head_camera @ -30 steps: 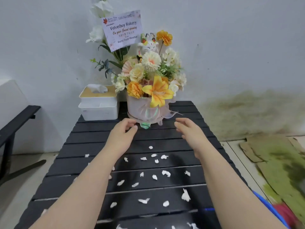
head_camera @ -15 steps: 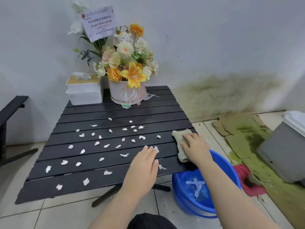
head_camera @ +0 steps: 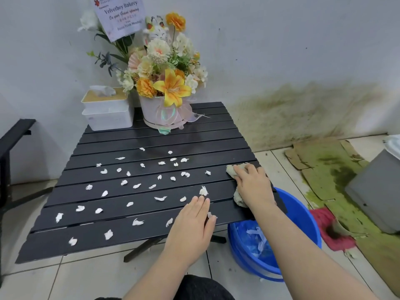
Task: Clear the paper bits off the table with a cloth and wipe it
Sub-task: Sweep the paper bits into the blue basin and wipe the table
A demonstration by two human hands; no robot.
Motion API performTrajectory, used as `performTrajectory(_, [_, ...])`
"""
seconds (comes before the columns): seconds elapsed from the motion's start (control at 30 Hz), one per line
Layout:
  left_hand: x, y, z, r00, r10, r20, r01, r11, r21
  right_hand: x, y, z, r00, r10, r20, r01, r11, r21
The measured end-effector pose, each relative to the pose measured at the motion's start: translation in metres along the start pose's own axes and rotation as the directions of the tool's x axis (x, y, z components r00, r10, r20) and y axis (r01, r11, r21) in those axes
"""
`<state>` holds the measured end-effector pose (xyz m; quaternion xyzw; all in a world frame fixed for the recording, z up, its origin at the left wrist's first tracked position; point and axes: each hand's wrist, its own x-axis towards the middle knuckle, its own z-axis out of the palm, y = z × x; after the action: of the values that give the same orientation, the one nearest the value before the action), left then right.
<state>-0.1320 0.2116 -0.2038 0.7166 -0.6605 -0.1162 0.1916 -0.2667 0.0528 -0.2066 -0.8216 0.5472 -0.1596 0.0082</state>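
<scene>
I judge the job barely begun: torn white paper bits (head_camera: 136, 186) lie scattered across most of the black slatted table (head_camera: 194, 139), none gathered, and no slat looks wiped. My right hand (head_camera: 253, 185) presses flat, fingers spread, on the pale, crumpled cloth (head_camera: 231, 169) at the table's right edge, just above the blue bucket (head_camera: 303, 215) with its plastic liner, while my left hand (head_camera: 192, 226) rests open and palm-down near the front edge, gripping nothing. The bits look light and curled, some close to the gaps between slats, so sweeping them all toward the bucket remains ahead.
</scene>
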Motion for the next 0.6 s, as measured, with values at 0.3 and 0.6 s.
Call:
performTrajectory(0.3, [-0.020,-0.053,-0.077,0.982,-0.011,-0.191,0.023,0.998,0.065,0.008,-0.009,-0.036,0.936,0.337,0.097,-0.334,0.774,0.537])
performTrajectory(0.6, [-0.120,-0.261,-0.157,0.871,-0.439,-0.221,0.457,0.888,0.040,-0.032,-0.214,-0.072,0.910,0.108,0.401,-0.392,-0.099,0.915])
